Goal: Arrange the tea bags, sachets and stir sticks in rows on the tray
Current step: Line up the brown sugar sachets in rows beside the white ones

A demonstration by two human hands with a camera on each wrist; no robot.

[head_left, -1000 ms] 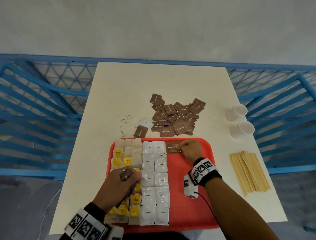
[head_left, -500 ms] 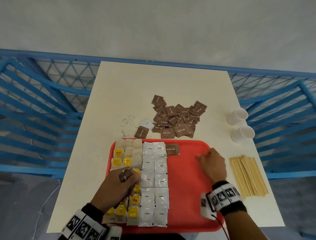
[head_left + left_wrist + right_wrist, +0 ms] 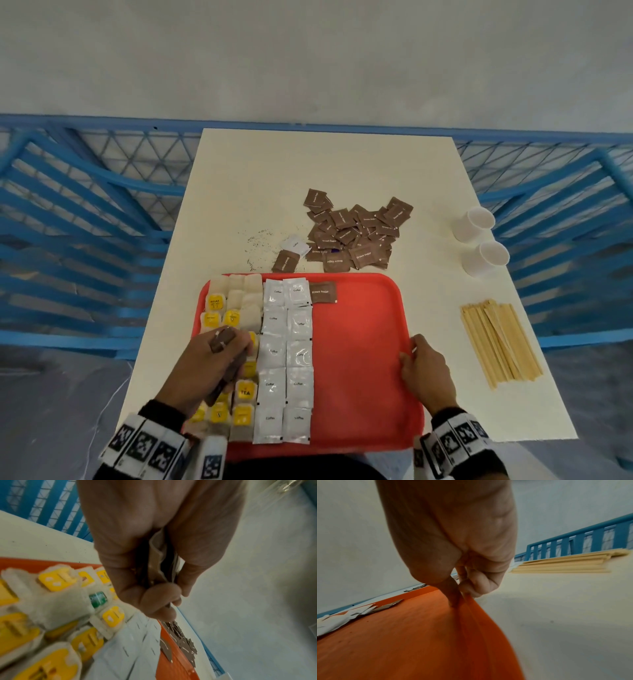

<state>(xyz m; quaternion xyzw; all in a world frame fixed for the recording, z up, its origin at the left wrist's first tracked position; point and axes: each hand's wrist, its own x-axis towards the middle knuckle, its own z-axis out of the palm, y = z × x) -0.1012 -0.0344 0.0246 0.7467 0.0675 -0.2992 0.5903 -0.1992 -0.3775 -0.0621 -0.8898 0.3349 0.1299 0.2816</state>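
Observation:
A red tray lies at the table's near edge. Tea bags with yellow tags fill its left columns, and white coffee sachets stand in two columns beside them. One brown sugar sachet lies at the top of the third column. My left hand hovers over the tea bags and grips a small stack of brown sachets. My right hand pinches the tray's right rim, thumb inside. Loose brown sachets lie in a heap beyond the tray. Stir sticks lie to the right.
Two white paper cups lie on their sides at the table's right edge. A stray white sachet and dark crumbs sit beyond the tray. Blue railings flank the table on both sides.
My right hand left the brown sachet at the top of the third column, drew back to the right and took hold of the tray's right rim. The left hand stayed put.

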